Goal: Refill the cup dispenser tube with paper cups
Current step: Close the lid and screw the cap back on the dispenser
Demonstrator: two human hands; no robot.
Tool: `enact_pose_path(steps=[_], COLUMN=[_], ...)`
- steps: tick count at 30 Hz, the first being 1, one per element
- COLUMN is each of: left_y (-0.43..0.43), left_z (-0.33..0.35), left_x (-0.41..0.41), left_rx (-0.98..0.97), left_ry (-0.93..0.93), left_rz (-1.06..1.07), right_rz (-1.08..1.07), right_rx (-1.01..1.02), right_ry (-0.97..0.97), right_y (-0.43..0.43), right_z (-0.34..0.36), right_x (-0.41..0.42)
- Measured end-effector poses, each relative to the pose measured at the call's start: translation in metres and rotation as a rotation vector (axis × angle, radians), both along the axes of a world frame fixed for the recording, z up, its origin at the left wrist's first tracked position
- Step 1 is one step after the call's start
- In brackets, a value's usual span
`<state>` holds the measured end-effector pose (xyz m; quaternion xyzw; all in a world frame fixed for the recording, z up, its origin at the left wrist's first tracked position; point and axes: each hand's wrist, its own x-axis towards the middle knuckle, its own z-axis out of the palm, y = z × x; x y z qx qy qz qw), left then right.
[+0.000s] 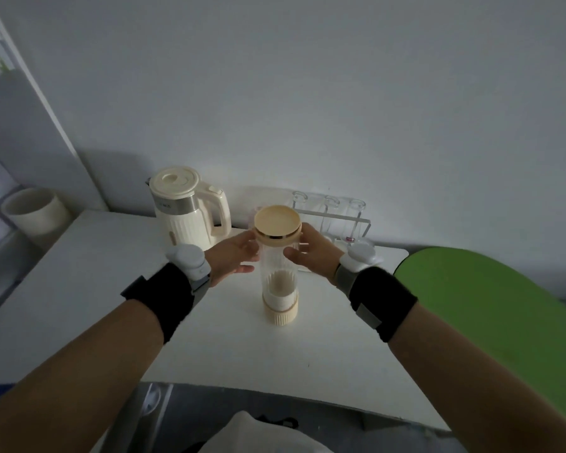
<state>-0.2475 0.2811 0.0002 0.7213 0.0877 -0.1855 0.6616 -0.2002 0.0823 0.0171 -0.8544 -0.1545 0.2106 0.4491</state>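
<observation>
a cream kettle (185, 210) and a wire rack of glasses (334, 217) stand at the white table's (79, 273) back edge.

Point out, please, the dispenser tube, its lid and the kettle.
tube (279, 266): head view, clear ribbed wall.
lid (276, 221): head view, middle of its top.
kettle (183, 230): head view, ribbed body.

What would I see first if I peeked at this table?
The tall clear dispenser tube with its cream lid, standing in the middle, with the left hand and right hand on either side of its top. Behind it to the left stands a cream kettle; a bright green surface lies at the right.
</observation>
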Motion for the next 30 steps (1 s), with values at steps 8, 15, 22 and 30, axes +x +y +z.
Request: enact_pose_path(steps=[8, 15, 22, 30], left_y=[-0.016, -0.03, -0.046, -0.086], left_z=[0.02, 0.017, 0.007, 0.005], left_x=[0.009, 0.023, 0.028, 0.034], left_rx=[0.498, 0.416, 0.458, 0.439], left_ry=[-0.249, -0.486, -0.422, -0.429], left_rz=[-0.407, -0.245, -0.261, -0.261], right_rz=[-0.112, -0.248, -0.29, -0.261], right_rx=[-0.108, -0.038, -0.04, -0.03], right_ry=[-0.063, -0.081, -0.099, -0.073], right_y=[0.0, -0.003, -0.03, -0.077], right_z=[-0.001, 0.003, 0.005, -0.003], right_x=[-0.009, -0.005, -0.008, 0.003])
